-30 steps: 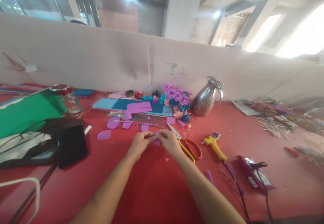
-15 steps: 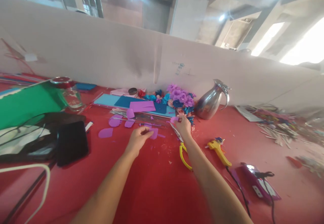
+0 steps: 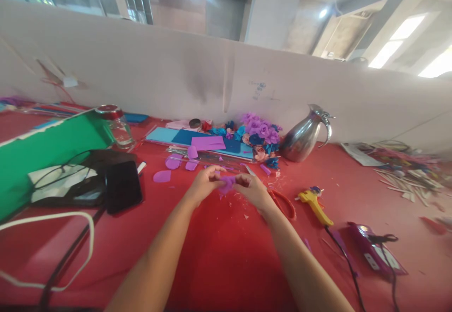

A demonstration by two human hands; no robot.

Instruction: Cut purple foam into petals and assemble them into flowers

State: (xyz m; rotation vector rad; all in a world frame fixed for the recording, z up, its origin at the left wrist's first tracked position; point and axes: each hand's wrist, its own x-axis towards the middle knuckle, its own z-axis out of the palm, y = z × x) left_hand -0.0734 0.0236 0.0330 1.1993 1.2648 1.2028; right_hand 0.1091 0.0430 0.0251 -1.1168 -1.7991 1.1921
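My left hand (image 3: 205, 186) and my right hand (image 3: 251, 190) are close together above the red table, both pinching a small purple paper piece (image 3: 227, 184) between thumb and fingers. Its exact shape is partly covered by the fingertips. Beside and partly behind my right hand lie scissors with orange-red handles (image 3: 286, 204). Several cut purple petals (image 3: 162, 176) are spread to the left. Beyond the hands, a purple sheet (image 3: 208, 143) rests on blue sheets (image 3: 164, 135), near a bunch of purple paper flowers (image 3: 260, 129).
A steel jug (image 3: 304, 135) stands behind on the right. A yellow glue gun (image 3: 314, 204) and a purple corded device (image 3: 376, 251) lie right. On the left are a phone (image 3: 123, 187), a glass jar (image 3: 122, 133), a green board (image 3: 60, 154) and a white cable (image 3: 90, 236).
My right hand has come back and left from beside the flowers, meeting my left hand at the purple piece. Yellow handles showed by my right hand before; orange-red ones show there now.
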